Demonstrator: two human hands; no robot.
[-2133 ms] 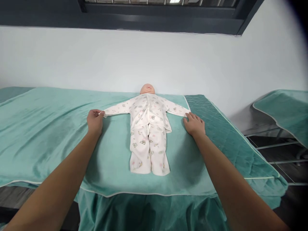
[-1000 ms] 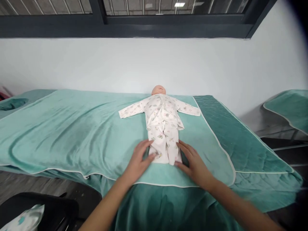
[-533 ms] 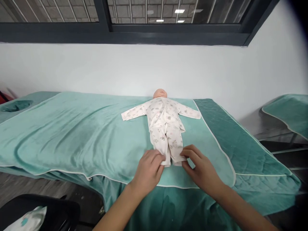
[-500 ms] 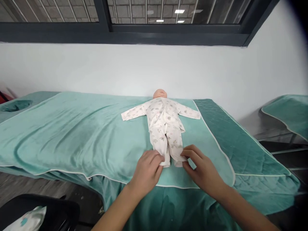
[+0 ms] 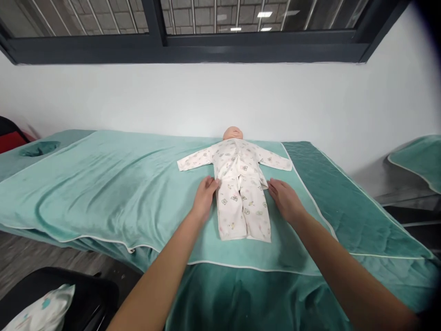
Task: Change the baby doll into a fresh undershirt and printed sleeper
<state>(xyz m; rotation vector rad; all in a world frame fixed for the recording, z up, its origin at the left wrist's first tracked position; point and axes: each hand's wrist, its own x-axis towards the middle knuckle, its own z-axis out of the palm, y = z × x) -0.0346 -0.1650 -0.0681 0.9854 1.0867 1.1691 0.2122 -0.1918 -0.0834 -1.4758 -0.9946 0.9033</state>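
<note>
A baby doll (image 5: 233, 134) in a white printed top (image 5: 236, 160) and matching trousers (image 5: 243, 213) lies on its back on a light green towel (image 5: 113, 184), arms spread. My left hand (image 5: 204, 196) rests flat at the doll's waist on the left side, fingertips touching the hem of the top. My right hand (image 5: 285, 200) lies flat on the towel at the right of the waist, fingers near the hem. Both hands are open and hold nothing.
The towel covers a bed with a darker green quilted cover (image 5: 330, 193) against a white wall. A second green-covered bed (image 5: 418, 158) stands at the right. A black seat with a printed cloth (image 5: 41, 312) is at the lower left. A red and black object (image 5: 10, 135) sits far left.
My hands left the trouser cuffs at the doll's feet and moved up to its waist, one on each side. The view shifted slightly.
</note>
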